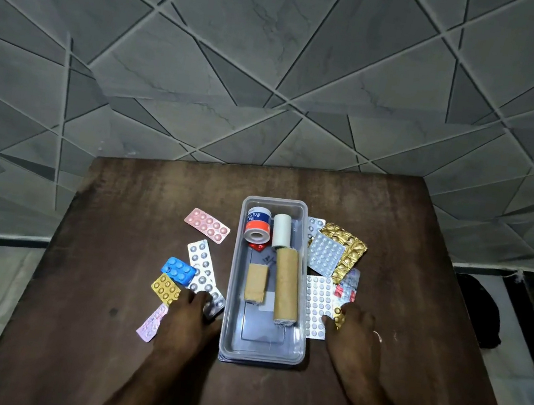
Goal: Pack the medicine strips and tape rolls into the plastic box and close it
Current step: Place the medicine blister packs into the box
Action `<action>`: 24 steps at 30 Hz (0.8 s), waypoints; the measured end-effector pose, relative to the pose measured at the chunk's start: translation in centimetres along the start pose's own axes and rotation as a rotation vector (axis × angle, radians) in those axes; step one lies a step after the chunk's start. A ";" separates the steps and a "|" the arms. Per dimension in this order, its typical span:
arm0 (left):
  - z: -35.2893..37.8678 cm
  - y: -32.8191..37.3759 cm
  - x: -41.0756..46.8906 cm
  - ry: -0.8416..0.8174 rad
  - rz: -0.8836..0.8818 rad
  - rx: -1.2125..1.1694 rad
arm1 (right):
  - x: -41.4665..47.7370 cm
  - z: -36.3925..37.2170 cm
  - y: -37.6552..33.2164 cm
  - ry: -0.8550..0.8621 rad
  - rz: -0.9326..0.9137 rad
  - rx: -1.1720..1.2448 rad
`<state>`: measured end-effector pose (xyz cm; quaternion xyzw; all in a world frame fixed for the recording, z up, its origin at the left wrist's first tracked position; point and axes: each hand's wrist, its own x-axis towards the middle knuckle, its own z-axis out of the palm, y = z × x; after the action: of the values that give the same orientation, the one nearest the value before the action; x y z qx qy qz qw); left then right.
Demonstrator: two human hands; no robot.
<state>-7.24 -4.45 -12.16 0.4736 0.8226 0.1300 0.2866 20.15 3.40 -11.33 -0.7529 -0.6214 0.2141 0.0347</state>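
A clear plastic box (295, 352) stands open in the middle of the brown table (125, 215). Inside lie a blue-and-orange tape roll (256, 227), a white roll (281, 229), a long brown roll (286, 285) and a short brown roll (256, 282). Left of the box lie pink (207, 225), silver (202, 267), blue (178, 270), yellow (165, 287) and pale pink (150, 323) medicine strips. On its right are gold (348, 249), square silver (325, 254), white (316, 305) and red-white (348, 285) strips. My left hand (188, 315) rests palm down on the silver strip's near end. My right hand (355, 330) rests fingertips on the white strip.
The table's back edge meets a grey tiled wall (279, 65). A grey-blue edge (223, 358), perhaps the lid, shows under the box's near end. A dark object (477, 313) lies on the floor beyond the right table edge.
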 end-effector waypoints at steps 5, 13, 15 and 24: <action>-0.3 -1.0 0.5 0.131 0.020 -0.046 | -0.2 0.7 1.1 0.055 0.054 -0.110; -2.0 -4.9 0.0 0.235 -0.236 0.054 | 0.2 0.1 2.1 -0.012 0.130 0.107; -2.3 -5.6 -0.4 0.213 -0.279 0.063 | 0.4 -0.1 2.1 -0.024 0.143 0.164; -2.5 -6.7 -0.7 0.157 -0.241 0.019 | 0.6 -0.8 1.7 -0.085 0.199 0.293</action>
<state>-13.16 -8.40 -13.18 0.3624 0.8946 0.1233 0.2305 22.14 3.79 -11.32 -0.7879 -0.5067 0.3364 0.0964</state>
